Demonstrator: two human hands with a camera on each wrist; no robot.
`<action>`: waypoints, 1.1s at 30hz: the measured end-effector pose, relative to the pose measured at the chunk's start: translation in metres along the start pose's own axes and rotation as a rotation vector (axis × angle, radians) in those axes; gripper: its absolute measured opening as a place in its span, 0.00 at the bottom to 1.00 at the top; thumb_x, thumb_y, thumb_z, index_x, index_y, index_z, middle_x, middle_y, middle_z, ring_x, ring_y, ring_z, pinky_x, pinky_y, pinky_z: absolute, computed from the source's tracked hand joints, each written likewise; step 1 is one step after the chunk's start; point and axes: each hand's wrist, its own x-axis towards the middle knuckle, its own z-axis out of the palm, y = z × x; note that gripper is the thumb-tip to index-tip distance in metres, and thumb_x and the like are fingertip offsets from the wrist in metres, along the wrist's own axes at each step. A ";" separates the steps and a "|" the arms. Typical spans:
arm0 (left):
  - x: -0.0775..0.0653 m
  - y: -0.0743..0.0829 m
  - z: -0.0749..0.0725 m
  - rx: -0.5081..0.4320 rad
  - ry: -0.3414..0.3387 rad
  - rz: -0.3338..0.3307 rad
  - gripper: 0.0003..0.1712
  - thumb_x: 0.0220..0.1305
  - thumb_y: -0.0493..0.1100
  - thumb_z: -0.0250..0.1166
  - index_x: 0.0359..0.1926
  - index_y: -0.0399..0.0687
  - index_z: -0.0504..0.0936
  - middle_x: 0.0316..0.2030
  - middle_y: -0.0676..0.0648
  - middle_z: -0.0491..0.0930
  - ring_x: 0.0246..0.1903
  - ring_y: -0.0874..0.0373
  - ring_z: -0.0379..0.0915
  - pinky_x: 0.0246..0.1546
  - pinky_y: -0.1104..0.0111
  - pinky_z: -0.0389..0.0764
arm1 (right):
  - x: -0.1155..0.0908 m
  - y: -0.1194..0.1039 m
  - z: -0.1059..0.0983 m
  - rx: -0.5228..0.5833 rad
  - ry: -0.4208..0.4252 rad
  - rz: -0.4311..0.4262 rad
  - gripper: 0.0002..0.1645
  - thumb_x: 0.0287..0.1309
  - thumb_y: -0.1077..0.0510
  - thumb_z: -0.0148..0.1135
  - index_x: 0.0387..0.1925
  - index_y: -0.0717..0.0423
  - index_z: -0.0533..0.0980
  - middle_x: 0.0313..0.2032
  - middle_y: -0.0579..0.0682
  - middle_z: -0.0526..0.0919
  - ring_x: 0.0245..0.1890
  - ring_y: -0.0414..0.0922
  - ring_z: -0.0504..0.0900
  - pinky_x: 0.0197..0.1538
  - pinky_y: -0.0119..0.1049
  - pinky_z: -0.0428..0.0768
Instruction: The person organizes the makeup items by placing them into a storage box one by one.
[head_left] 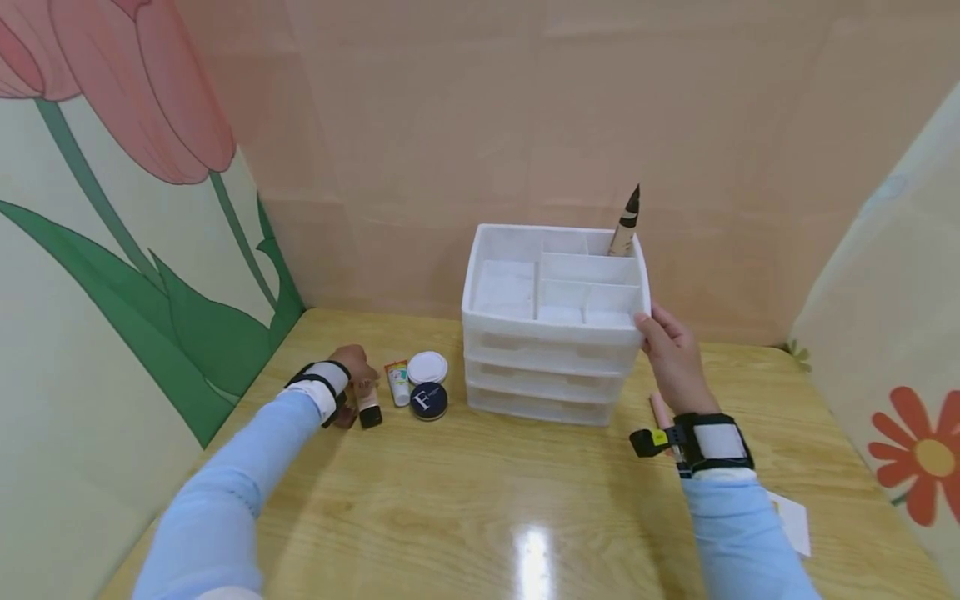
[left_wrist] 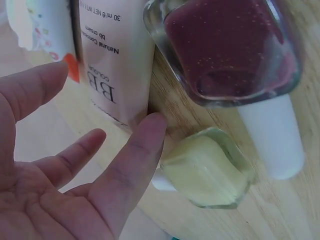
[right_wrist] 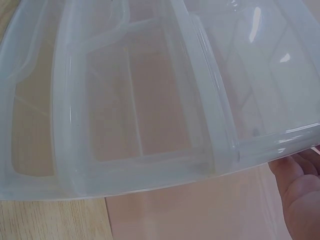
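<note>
My left hand (head_left: 356, 367) is at the left with its fingers spread. In the left wrist view a fingertip is right at the end of a BB cream tube (left_wrist: 117, 60). Beside that tube lie a dark red nail polish bottle (left_wrist: 230, 50) with a white cap and a pale yellow nail polish bottle (left_wrist: 207, 170). My right hand (head_left: 675, 362) grips the right front corner of a white drawer organizer (head_left: 551, 337), thumb on its upper edge. A beige tube with a black pointed tip (head_left: 626, 225) stands in the organizer's back right compartment.
Between the left hand and the organizer lie a small colourful tube (head_left: 398, 383), a white round case (head_left: 427, 367) and a dark blue round case (head_left: 429, 402). A pink stick (head_left: 659, 410) and a white card (head_left: 795, 527) lie by the right arm. Walls border the wooden table.
</note>
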 end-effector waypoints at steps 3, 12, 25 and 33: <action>0.002 0.002 0.003 -0.043 -0.021 -0.054 0.21 0.57 0.45 0.69 0.45 0.33 0.77 0.39 0.39 0.78 0.36 0.48 0.75 0.32 0.61 0.80 | 0.001 -0.001 0.000 0.005 0.002 0.006 0.34 0.68 0.39 0.51 0.72 0.37 0.61 0.72 0.46 0.59 0.67 0.49 0.62 0.67 0.43 0.62; 0.010 0.004 0.007 0.032 -0.016 0.003 0.16 0.42 0.39 0.72 0.33 0.36 0.80 0.32 0.42 0.77 0.32 0.49 0.73 0.27 0.63 0.78 | 0.001 -0.001 0.000 -0.008 0.010 0.002 0.33 0.67 0.37 0.51 0.71 0.34 0.61 0.72 0.44 0.59 0.68 0.49 0.62 0.64 0.36 0.66; 0.017 0.001 0.010 0.103 0.054 0.053 0.13 0.49 0.43 0.70 0.30 0.37 0.80 0.30 0.43 0.78 0.29 0.50 0.72 0.26 0.65 0.74 | 0.002 0.000 0.000 -0.011 0.018 0.022 0.34 0.67 0.37 0.51 0.72 0.35 0.61 0.72 0.44 0.59 0.68 0.49 0.62 0.64 0.37 0.66; 0.013 0.002 0.009 0.095 0.044 0.069 0.12 0.54 0.42 0.67 0.20 0.42 0.75 0.19 0.48 0.70 0.20 0.55 0.66 0.19 0.68 0.69 | 0.002 0.001 0.000 -0.018 0.006 0.013 0.33 0.67 0.38 0.51 0.71 0.34 0.61 0.72 0.43 0.59 0.68 0.49 0.62 0.65 0.39 0.65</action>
